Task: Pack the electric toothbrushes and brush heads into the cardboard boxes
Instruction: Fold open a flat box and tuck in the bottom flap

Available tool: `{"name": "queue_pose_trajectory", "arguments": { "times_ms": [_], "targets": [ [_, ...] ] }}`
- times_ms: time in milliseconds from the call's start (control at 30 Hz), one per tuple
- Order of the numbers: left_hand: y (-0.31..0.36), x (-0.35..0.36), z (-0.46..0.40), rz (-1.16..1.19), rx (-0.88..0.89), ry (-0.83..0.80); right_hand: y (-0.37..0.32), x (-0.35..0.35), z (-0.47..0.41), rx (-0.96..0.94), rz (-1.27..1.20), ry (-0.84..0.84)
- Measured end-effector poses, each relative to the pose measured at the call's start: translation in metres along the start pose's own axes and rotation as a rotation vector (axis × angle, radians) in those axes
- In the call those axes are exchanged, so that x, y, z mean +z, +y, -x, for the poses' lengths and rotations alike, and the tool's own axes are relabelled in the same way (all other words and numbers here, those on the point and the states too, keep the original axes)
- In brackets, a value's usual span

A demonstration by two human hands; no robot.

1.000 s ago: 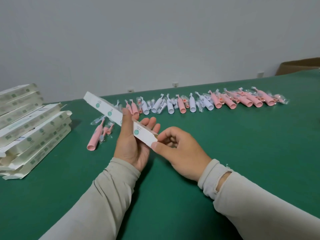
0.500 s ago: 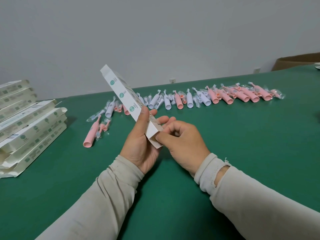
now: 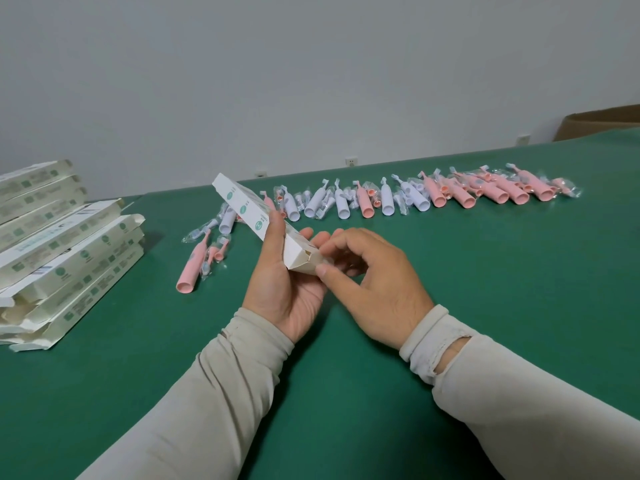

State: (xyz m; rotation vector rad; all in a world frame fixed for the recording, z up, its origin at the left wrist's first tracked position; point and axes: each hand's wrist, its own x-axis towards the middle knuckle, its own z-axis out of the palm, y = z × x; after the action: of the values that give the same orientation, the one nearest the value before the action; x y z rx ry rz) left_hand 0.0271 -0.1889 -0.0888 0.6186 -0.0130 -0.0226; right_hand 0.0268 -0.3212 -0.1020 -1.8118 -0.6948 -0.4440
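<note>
Left hand wrapped around a long white box, thumb on top, box tilted up and away. Right hand pinching the open near end of that box, maybe a flap, hard to tell. Beside the left hand, one pink toothbrush flat on the green table. Far left, a stack of boxes. Farther back, a row of pink and white toothbrushes in clear wrappers.
</note>
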Motion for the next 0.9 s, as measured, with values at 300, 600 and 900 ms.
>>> {"name": "queue_pose_trajectory", "arguments": {
  "times_ms": [300, 600, 900],
  "targets": [
    [-0.0001, 0.0045, 0.0028, 0.032, -0.003, 0.036, 0.0013, -0.0010, -0.0003, -0.029, 0.017, 0.022],
    [0.0001, 0.0043, 0.0031, 0.044, 0.004, 0.039, 0.0006, -0.0022, 0.0003, -0.076, 0.093, 0.012],
    [-0.0051, -0.0008, 0.0032, -0.052, -0.109, -0.060, 0.0033, -0.0069, -0.0023, 0.060, 0.157, 0.119]
  ]
}}
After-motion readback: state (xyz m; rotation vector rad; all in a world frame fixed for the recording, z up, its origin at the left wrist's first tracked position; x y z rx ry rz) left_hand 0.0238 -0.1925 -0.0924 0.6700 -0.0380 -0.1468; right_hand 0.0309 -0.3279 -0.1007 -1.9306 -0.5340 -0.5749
